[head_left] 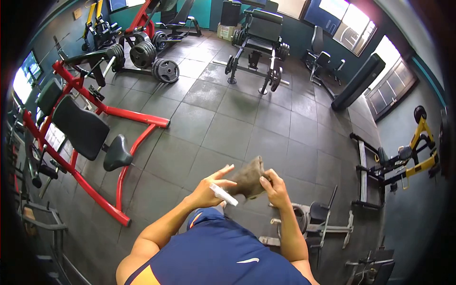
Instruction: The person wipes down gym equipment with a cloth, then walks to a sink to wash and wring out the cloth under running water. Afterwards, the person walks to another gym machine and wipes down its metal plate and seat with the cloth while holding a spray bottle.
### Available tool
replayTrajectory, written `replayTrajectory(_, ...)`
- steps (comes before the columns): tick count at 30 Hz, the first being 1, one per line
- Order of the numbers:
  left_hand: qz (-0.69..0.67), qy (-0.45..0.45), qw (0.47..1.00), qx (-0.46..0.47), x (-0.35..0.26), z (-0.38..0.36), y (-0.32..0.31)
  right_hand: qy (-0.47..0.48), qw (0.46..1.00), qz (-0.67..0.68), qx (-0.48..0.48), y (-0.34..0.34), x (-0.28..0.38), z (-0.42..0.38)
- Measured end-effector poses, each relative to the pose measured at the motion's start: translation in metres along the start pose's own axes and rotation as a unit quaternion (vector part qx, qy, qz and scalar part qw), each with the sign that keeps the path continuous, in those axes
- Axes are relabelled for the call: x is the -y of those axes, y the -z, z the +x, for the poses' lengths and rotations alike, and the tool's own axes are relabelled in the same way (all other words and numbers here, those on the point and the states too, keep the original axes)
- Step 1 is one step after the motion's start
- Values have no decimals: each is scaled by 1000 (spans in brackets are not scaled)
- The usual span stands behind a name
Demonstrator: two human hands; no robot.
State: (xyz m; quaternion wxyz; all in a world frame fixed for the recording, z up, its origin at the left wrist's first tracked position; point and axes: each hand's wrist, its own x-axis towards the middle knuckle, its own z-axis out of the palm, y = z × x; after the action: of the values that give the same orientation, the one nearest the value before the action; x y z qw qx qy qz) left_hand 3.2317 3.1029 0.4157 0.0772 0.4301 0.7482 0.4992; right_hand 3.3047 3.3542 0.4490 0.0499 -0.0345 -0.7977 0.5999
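Observation:
A dark grey-brown cloth (249, 179) hangs between my two hands, in front of my blue shirt. My right hand (274, 186) pinches its right edge between thumb and fingers. At the cloth's left side is my left hand (211, 189), its index finger stretched out and its fingertips near the cloth. A white object (223, 195), narrow and folded-looking, is held in my left hand against the lower fingers. Whether my left fingers also grip the cloth is hard to make out.
A red-framed machine (137, 114) with black pads stands on the left. Weight plates (166, 71) and a bench machine (261, 38) are ahead. Yellow and black equipment (420, 166) stands right, with a low grey machine (319, 212) near my right arm. Dark tiles (228, 128) cover the floor.

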Motion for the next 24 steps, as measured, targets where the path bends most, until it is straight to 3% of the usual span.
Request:
replayTrajectory(2,119,-76,990,16,15,64,8,12,996,-75,37,39,5,40)
replayTrajectory(6,71,-155,978,122,52,196,4,29,988,-133,67,109,20,100)
replayTrajectory(10,38,-251,945,205,74,306,-24,-4,998,-65,-15,169,15,150)
replayTrajectory(14,-82,-288,941,159,100,404,-50,15,993,-82,-86,224,-18,207)
replayTrajectory(16,-128,-192,959,163,121,442,-62,12,989,-79,-128,252,-41,241)
replayTrajectory(20,-125,-125,975,136,162,531,-62,72,980,6,-186,309,-86,338)
replayTrajectory(21,-99,-134,978,122,172,554,-60,42,984,41,-167,325,-90,366)
replayTrajectory(24,-25,-123,988,87,208,615,-42,77,997,13,-29,362,-87,465)
